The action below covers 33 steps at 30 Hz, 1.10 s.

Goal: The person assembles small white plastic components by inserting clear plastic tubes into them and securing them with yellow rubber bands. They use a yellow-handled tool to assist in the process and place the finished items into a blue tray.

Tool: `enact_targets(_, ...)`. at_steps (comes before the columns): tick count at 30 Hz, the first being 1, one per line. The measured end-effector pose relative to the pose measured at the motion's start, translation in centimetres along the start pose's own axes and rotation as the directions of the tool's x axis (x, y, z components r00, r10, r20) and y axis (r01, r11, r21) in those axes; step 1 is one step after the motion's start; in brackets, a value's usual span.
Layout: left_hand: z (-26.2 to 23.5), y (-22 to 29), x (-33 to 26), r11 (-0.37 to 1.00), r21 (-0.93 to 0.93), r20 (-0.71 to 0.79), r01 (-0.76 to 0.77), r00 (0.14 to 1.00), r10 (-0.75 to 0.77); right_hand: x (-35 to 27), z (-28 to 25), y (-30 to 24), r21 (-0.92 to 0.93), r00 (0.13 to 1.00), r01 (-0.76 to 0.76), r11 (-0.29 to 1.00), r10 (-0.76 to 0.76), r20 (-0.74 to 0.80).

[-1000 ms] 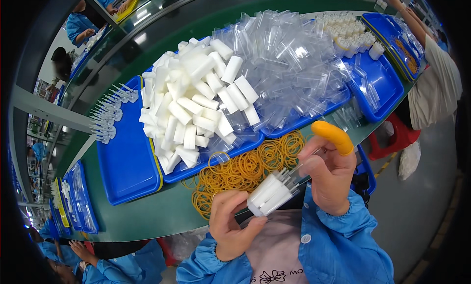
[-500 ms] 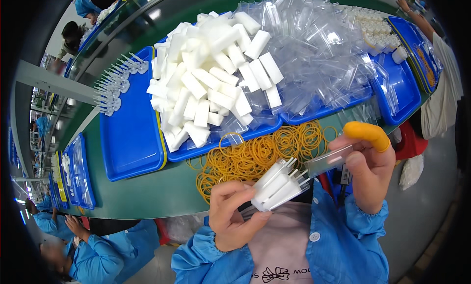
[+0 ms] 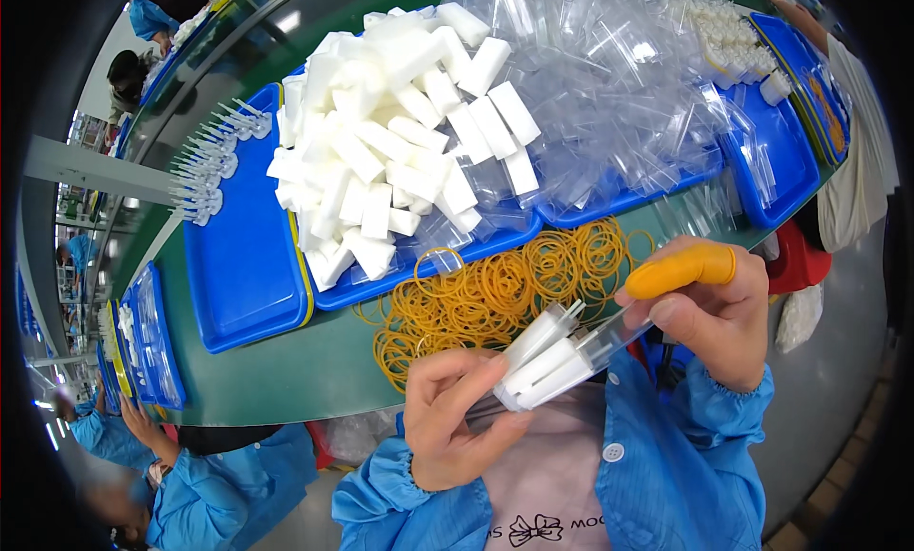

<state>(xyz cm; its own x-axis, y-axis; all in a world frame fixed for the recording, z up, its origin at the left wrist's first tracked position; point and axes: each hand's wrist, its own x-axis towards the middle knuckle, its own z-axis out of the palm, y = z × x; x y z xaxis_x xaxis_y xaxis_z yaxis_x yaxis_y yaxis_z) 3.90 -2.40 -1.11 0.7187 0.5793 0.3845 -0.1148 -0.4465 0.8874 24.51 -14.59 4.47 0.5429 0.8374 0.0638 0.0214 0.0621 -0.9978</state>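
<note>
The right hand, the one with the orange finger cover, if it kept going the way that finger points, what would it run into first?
The right hand points its orange finger cot toward the person's left, over the rubber bands. That pile is likely the first thing met, though height above the table is unclear.

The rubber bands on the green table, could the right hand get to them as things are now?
Probably not freely: the rubber bands lie uncovered just beyond the right hand, but it is pinching a clear bag.

Your clear glossy plastic bag (image 3: 609, 340) wraps matt white foam sticks (image 3: 543, 360); your orange rubber finger cot (image 3: 681, 270) looks smooth.
</note>
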Motion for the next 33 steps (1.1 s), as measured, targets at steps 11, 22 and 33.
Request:
enact_targets(11,0.3,1.2,0.7,0.990,0.125,0.100,-0.060,0.994,0.048,-0.2,0.0,-0.2,0.125,0.998,-0.069,0.990,0.070,-0.008)
enact_targets(22,-0.1,1.2,0.8,0.981,0.170,0.174,-0.088,0.983,0.058,-0.3,0.1,-0.4,-0.163,0.987,0.160,0.974,-0.159,0.020)
enact_targets(33,-0.3,1.2,0.6,0.979,0.189,0.266,-0.071,0.964,0.019,0.9,-0.6,-0.7,-0.304,0.974,0.157,0.940,-0.097,0.205)
